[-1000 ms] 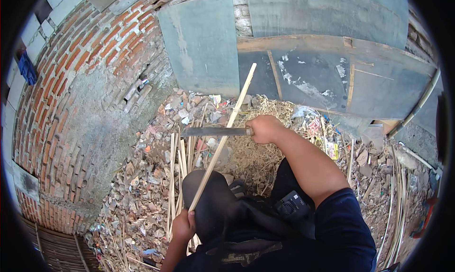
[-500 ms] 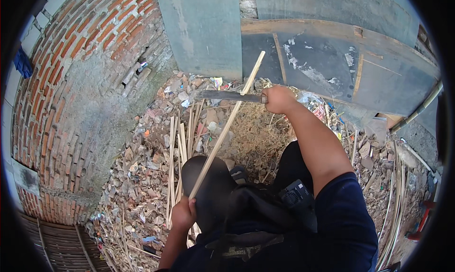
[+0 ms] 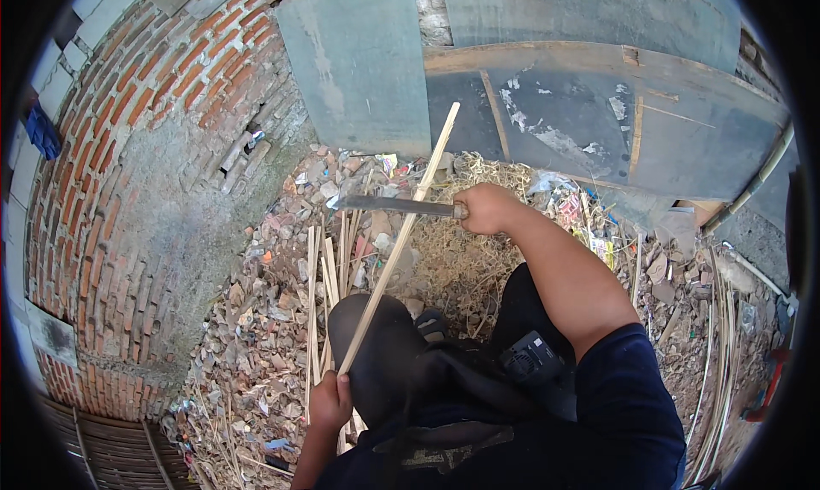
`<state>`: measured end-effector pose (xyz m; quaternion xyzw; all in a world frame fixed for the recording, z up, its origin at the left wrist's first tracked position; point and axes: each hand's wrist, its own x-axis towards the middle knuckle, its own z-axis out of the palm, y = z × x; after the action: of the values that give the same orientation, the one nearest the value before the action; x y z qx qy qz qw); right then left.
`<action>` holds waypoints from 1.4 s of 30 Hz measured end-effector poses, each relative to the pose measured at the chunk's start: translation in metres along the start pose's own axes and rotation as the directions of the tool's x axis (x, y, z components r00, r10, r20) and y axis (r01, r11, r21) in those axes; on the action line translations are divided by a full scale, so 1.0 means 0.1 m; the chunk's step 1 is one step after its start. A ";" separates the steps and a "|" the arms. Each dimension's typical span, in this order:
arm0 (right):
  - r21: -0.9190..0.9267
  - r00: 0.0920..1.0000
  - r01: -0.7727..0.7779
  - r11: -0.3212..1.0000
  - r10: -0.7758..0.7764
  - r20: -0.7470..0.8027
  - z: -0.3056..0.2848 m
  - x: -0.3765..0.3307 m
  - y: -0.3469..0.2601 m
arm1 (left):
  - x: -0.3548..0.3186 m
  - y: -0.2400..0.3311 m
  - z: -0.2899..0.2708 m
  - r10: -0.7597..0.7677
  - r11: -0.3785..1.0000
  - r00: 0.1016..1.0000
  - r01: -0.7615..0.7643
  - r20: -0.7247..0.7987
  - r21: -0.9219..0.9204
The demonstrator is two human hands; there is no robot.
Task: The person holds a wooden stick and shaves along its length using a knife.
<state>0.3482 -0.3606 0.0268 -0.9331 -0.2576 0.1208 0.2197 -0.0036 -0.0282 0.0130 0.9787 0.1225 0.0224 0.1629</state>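
My left hand (image 3: pixel 330 402) is closed on the lower end of a long, pale bamboo strip (image 3: pixel 386 272), beside my left knee. The strip slants up and away to the right, its far end free in the air. In my right hand (image 3: pixel 490 208) is the short handle of a machete (image 3: pixel 400 206), gripped in a fist. Its dark blade points left and lies across the upper half of the strip, seemingly touching it. Just above the blade a bit of the strip looks split or raised. The handle is mostly covered by my fingers.
More bamboo strips (image 3: pixel 313 311) lean left of my knee; a bundle of long strips (image 3: pixel 724 362) lies at the right. Rubble (image 3: pixel 248 336) and dry straw (image 3: pixel 461 259) cover the ground. A brick wall (image 3: pixel 111 208) rises left, and grey-green boards (image 3: pixel 354 72) stand ahead.
My right hand and the machete have come down along the strip, toward me. The strip's far end has shifted slightly left. My left hand keeps its hold, and the view has tilted a little.
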 end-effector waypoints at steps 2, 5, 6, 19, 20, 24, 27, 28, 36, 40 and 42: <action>-0.048 0.996 0.078 0.996 -0.076 0.052 -0.03 -0.06 -0.19 | -0.10 -0.06 0.00 -0.018 1.000 1.000 0.018 0.009 0.015; -0.109 0.974 0.173 0.979 -0.153 0.165 0.05 -0.12 -0.46 | -0.13 -0.02 0.00 -0.046 0.999 0.999 0.046 0.010 0.024; -0.126 0.961 0.248 0.960 -0.228 0.153 0.12 -0.11 -0.50 | -0.15 -0.01 0.00 -0.052 0.998 0.999 0.052 0.000 0.022; 0.468 0.987 -0.054 0.882 -0.025 0.160 0.07 0.19 0.25 | -0.08 -0.27 0.11 -0.006 1.000 0.998 0.008 0.062 -0.023; 0.510 0.981 -0.109 0.853 0.010 0.193 0.06 0.16 0.23 | -0.09 -0.27 0.11 -0.005 1.000 0.998 0.007 0.064 -0.023; 0.322 0.998 0.056 0.945 -0.044 -0.042 0.11 0.11 0.31 | -0.05 -0.15 0.07 0.026 0.999 0.999 -0.024 0.043 -0.032; 0.171 1.000 0.014 0.985 -0.010 -0.026 -0.01 0.06 0.09 | -0.06 -0.13 0.05 0.011 0.999 0.999 -0.009 0.050 -0.035; 0.087 0.999 0.033 0.996 -0.032 -0.012 -0.02 0.04 0.02 | -0.07 -0.12 0.05 0.002 1.000 0.999 -0.001 0.051 -0.026; -0.204 0.936 0.335 0.920 -0.300 0.185 0.01 -0.16 -0.64 | -0.05 -0.15 0.03 -0.022 0.999 0.997 0.024 0.074 -0.024; -0.154 0.999 -0.031 0.988 0.033 0.009 -0.14 0.15 -0.16 | -0.05 -0.17 0.09 0.018 0.997 0.999 -0.017 0.027 -0.069; -0.154 0.991 -0.109 0.982 0.095 -0.095 -0.07 0.25 0.18 | 0.09 -0.09 0.05 0.032 0.999 0.996 -0.031 0.082 -0.010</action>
<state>0.3791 -0.3631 0.0214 -0.9640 -0.2086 0.0700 0.1491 0.0031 -0.0195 0.0057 0.9799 0.1003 -0.0146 0.1719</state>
